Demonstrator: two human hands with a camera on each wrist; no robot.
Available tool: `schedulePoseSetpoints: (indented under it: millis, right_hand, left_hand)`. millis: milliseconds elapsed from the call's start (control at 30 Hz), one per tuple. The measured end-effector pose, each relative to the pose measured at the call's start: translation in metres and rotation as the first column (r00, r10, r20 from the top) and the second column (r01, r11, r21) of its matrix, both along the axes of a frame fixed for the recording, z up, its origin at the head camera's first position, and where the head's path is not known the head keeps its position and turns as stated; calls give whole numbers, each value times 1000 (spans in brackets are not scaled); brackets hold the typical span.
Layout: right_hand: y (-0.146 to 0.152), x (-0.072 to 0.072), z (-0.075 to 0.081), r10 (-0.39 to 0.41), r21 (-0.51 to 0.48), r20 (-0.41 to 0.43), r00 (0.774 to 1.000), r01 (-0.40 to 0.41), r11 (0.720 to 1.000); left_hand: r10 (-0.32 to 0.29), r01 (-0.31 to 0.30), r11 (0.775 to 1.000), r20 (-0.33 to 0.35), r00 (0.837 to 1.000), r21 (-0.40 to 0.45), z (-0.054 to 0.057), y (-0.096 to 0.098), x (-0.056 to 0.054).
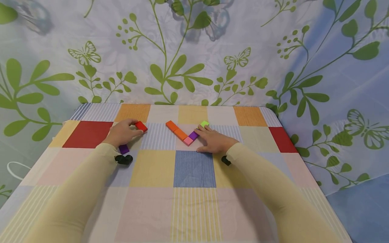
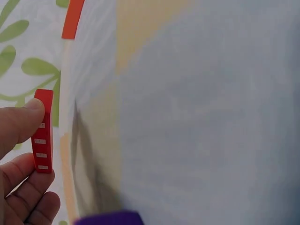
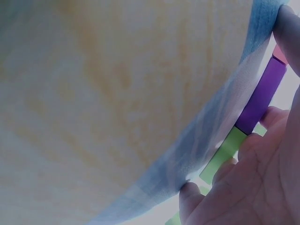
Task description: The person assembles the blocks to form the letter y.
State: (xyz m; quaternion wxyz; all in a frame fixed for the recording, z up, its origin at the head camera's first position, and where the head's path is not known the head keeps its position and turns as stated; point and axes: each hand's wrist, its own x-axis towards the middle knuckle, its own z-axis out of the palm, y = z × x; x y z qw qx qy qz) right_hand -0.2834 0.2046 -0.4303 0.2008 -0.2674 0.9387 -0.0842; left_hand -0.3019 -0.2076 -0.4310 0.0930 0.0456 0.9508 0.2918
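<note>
Near the table's (image 1: 194, 168) far edge, the left hand (image 1: 121, 132) pinches a red block (image 1: 141, 126); the right hand (image 1: 217, 140) spreads loose fingers (image 3: 190, 200).

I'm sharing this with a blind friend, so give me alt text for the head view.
A left hand pinches a red block while the right hand is at a purple block and a green block, which form a V with a pink block and two orange blocks on a patchwork cloth. Another purple piece lies near the left hand.
</note>
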Motion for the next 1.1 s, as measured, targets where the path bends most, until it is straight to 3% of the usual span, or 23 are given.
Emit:
schedulePoseSetpoints:
  millis: [400,667,1100]
  right_hand:
    - [1,-1,-2,0,-5,1,1000,0,1000]
    - [1,-1,-3,13,-20,-13,1000,-13,1000]
    - [1,-2,-1,18,-22,-17,1000,-19,1000]
  left_hand:
    - [-79,79,997,-56,995,2,6,21,5]
    - [-145,146,989,-106,984,0,10,37,10]
    - [-246,248,969,-112,963,5,13,60,20]
